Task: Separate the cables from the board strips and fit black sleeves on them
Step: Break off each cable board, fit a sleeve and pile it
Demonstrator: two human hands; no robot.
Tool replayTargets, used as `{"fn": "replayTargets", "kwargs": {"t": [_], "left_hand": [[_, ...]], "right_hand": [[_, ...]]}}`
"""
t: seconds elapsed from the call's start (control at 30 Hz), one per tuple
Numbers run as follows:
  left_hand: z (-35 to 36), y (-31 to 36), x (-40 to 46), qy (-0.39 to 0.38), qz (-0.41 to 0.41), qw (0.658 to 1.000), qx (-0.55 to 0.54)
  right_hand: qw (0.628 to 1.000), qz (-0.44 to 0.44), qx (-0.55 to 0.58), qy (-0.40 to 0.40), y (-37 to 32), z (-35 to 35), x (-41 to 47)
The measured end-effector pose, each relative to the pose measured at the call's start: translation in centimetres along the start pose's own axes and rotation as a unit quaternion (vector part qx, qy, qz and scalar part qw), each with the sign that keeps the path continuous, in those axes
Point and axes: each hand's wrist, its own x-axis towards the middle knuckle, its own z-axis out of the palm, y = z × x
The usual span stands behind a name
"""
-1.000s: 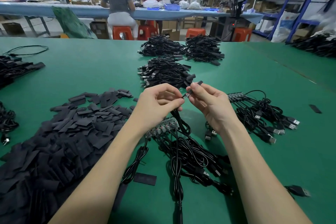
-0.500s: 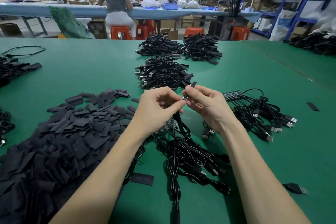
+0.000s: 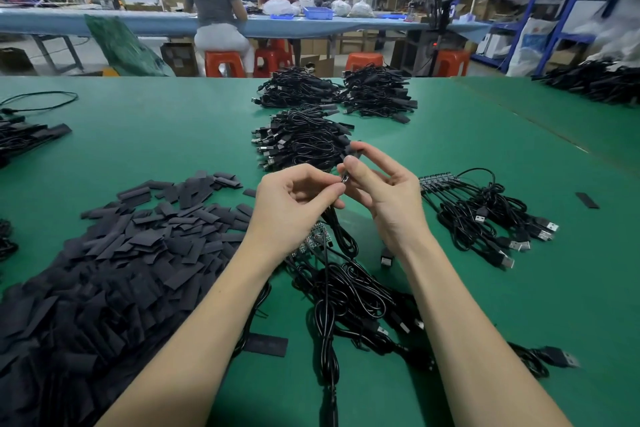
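My left hand [image 3: 289,206] pinches the end of a black cable [image 3: 327,291] that hangs down to the table. My right hand [image 3: 384,189] pinches a black sleeve [image 3: 353,149] over that cable end, thumb and forefinger around it. Under my hands lies a board strip [image 3: 317,239] with a tangle of attached cables [image 3: 356,302]. A second board strip [image 3: 436,178] with its cables [image 3: 485,218] lies to the right. A big heap of loose black sleeves [image 3: 121,253] covers the left of the green table [image 3: 173,135].
Three piles of sleeved cables [image 3: 301,146] sit beyond my hands. More cable piles lie at the left edge [image 3: 24,135] and far right [image 3: 599,80]. Single sleeves [image 3: 266,345] [image 3: 587,200] lie loose. People sit at a blue table [image 3: 138,22] behind.
Both hands have stayed together above the board strip while the sleeve moved further down over the cable end. The view has shifted slightly.
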Motion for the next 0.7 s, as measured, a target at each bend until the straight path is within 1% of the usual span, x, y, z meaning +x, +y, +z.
{"fn": "replayTargets", "kwargs": {"t": [0.17,0.23,0.3,0.4,0.5,0.63,0.7], "left_hand": [[-0.3,0.2,0.4,0.015,0.014,1.0,-0.019],[-0.5,0.1,0.5,0.012,0.013,0.999,-0.029],[-0.2,0.2,0.3,0.015,0.008,0.999,-0.048],[0.0,0.1,0.2,0.024,0.007,0.998,-0.059],[-0.1,0.1,0.2,0.024,0.005,0.997,-0.072],[0.3,0.1,0.1,0.035,0.005,0.996,-0.084],[0.3,0.1,0.1,0.044,0.003,0.995,-0.088]], "right_hand": [[1.0,-0.007,0.005,0.016,0.4,0.4,-0.4],[0.999,-0.006,0.041,0.023,0.2,0.6,-0.3],[0.998,0.009,0.068,0.012,-0.5,0.5,0.2],[0.998,0.038,0.054,-0.015,-1.2,-0.1,0.4],[0.997,0.05,0.048,-0.026,-1.5,-0.5,0.4],[0.995,0.049,0.084,0.017,-0.6,0.2,0.3],[0.992,0.057,0.111,0.022,-0.2,0.5,0.3]]}}
